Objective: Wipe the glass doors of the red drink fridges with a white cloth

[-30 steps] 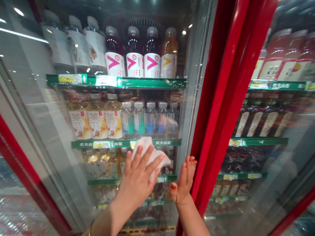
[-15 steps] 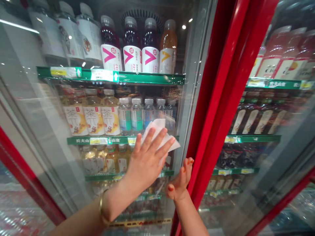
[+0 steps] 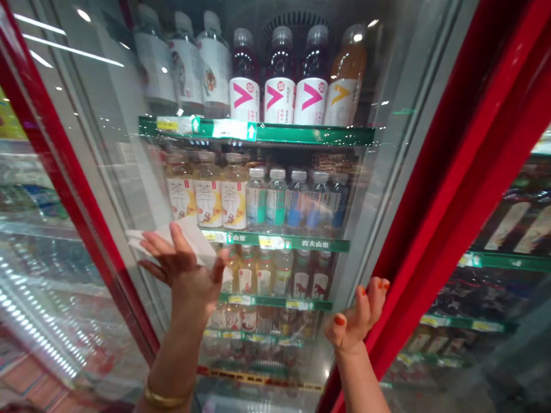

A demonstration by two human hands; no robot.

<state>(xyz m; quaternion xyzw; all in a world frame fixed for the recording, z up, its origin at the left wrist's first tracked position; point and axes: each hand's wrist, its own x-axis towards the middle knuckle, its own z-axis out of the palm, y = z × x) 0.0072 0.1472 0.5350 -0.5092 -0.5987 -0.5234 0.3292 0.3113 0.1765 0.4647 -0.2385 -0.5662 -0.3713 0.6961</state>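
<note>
My left hand point(image 3: 185, 275) holds a white wet wipe point(image 3: 189, 241) against the outside of a glass cooler door point(image 3: 129, 172), near the door's left red frame point(image 3: 88, 195). The wipe sticks out past my fingers on both sides. My right hand point(image 3: 355, 315), with orange-painted nails, rests its fingertips on the red frame point(image 3: 426, 195) at the door's right edge. Behind the glass stand tea bottles point(image 3: 210, 195) and small water bottles point(image 3: 288, 201). Above them is a row of red and orange drink bottles point(image 3: 279, 100).
Green price-label shelf edges point(image 3: 258, 133) run across the cooler. Another glass door point(image 3: 495, 298) with bottles lies right of the red frame. Reflections of store shelves and lights cover the left glass point(image 3: 38, 298). A gold bangle point(image 3: 166, 398) circles my left wrist.
My left hand has slid left across the glass with the wipe, from mid-door to near the left frame, and turned its fingers leftward. My right hand stays on the red frame.
</note>
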